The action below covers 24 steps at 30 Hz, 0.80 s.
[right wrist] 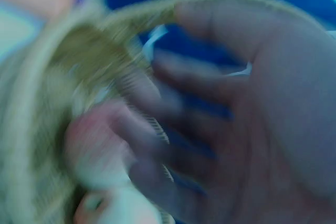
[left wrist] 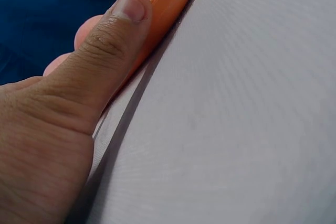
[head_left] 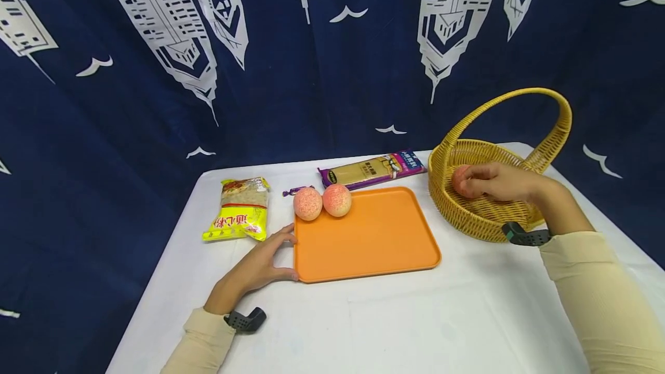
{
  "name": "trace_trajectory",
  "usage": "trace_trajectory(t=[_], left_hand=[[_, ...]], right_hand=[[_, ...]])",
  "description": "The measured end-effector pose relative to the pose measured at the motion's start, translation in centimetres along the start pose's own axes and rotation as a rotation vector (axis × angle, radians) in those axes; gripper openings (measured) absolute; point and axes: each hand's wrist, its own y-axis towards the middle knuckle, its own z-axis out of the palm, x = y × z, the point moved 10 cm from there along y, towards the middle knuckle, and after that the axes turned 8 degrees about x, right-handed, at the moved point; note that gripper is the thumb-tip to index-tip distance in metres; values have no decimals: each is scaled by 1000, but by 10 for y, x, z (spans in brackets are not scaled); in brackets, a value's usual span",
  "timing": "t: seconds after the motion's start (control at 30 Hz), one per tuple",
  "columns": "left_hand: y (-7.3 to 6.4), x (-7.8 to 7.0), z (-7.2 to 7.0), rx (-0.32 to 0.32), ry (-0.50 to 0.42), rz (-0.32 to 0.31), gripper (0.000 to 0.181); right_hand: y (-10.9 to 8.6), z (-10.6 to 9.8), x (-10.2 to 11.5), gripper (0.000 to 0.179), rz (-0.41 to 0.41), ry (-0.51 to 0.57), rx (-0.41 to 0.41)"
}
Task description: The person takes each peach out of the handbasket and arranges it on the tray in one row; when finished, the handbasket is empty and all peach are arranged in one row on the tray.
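An orange tray [head_left: 366, 235] lies on the table, and two pink-and-cream peaches, a left peach [head_left: 307, 203] and a right peach [head_left: 337, 199], sit at its far left corner. My left hand [head_left: 262, 264] touches the tray's left edge with fingers spread, the thumb by the near corner. In the left wrist view that thumb [left wrist: 105, 45] lies straight along the tray rim [left wrist: 170, 3]. My right hand [head_left: 501, 182] is inside a wicker basket [head_left: 462, 218], fingers at a peach [head_left: 459, 180]. The blurred right wrist view shows the thumb apart from this peach [right wrist: 97, 145], and another pale round thing [right wrist: 123, 208] below it.
A yellow food packet [head_left: 239, 209] lies left of the tray. Behind the tray are a long purple-and-gold noodle packet [head_left: 371, 171] and a small purple wrapped candy [head_left: 297, 190]. The basket's tall handle [head_left: 511, 94] arches over it. A dark blue patterned cloth [head_left: 322, 85] hangs behind the table.
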Motion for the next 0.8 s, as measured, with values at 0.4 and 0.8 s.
trace_trajectory(t=[0.4, 0.8], left_hand=[[0, -2, -1, -13, 1, 21, 73], [0, -2, -1, -16, -2, 36, 72]], right_hand=[[21, -22, -28, 69, 150, -328, -115], [50, -35, -37, 61, 240, -315, -106]])
